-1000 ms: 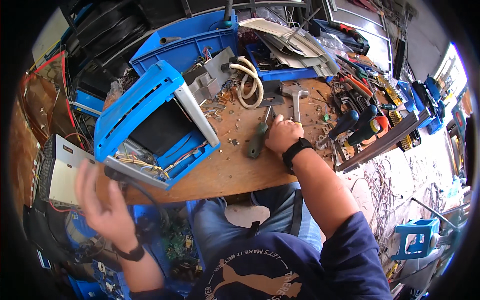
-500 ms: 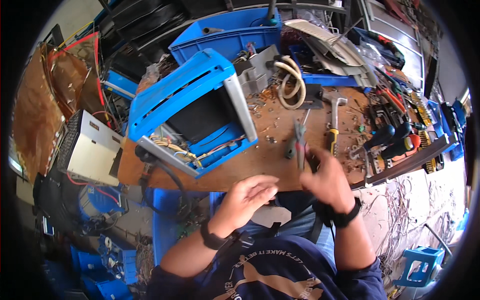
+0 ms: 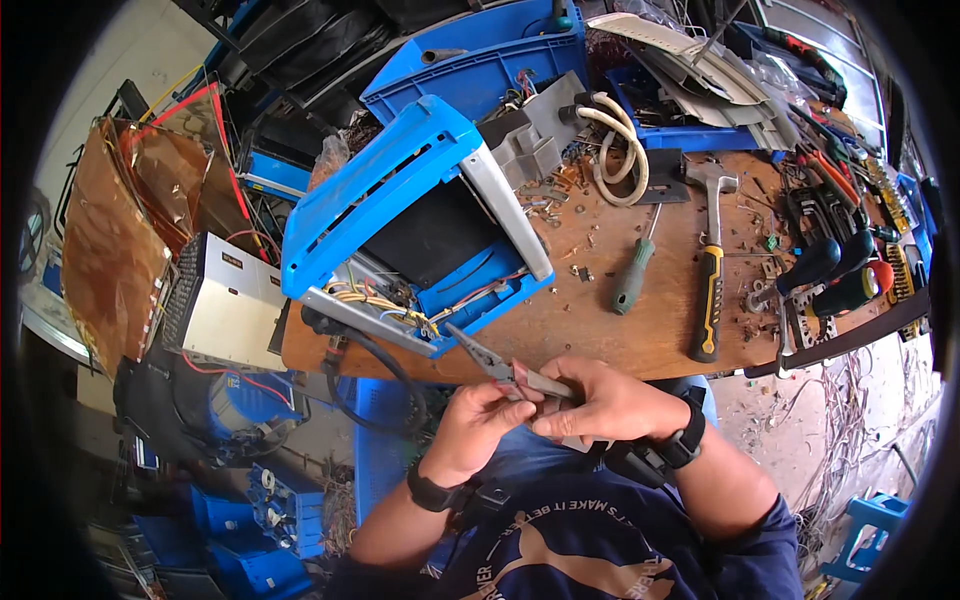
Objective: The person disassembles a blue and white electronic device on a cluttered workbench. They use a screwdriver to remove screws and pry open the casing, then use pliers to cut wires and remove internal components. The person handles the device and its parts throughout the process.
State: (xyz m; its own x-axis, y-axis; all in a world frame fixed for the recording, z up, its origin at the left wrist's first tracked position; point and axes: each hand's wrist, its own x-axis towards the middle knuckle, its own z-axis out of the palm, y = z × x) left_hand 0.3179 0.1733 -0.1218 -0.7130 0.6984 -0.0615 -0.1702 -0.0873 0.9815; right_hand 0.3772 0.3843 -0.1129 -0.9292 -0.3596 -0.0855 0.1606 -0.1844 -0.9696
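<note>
Long-nose pliers (image 3: 482, 352) with worn reddish handles are held at the table's front edge, jaws toward the blue-framed unit. My right hand (image 3: 615, 402) is closed round the handles. The fingers of my left hand (image 3: 478, 428) pinch the handles near the pivot. Just beyond the jaw tips stands the open blue-and-grey metal frame (image 3: 515, 225), with a bundle of yellowish wires (image 3: 365, 298) at its lower corner. A green-handled screwdriver (image 3: 630, 282) and a hammer (image 3: 708, 290) with a black-and-yellow grip lie to the right, apart from my hands.
A coiled cream hose (image 3: 640, 160) and scattered screws lie on the wooden table (image 3: 570, 335). Blue bins (image 3: 470, 75) stand behind. Several hand tools (image 3: 835, 270) crowd the right side. A black cable (image 3: 375, 350) hangs over the front edge by a white box (image 3: 238, 305).
My right hand has brought the pliers from the table beside the screwdriver toward me and left. My left hand has come onto their handles. The whole view has shifted slightly.
</note>
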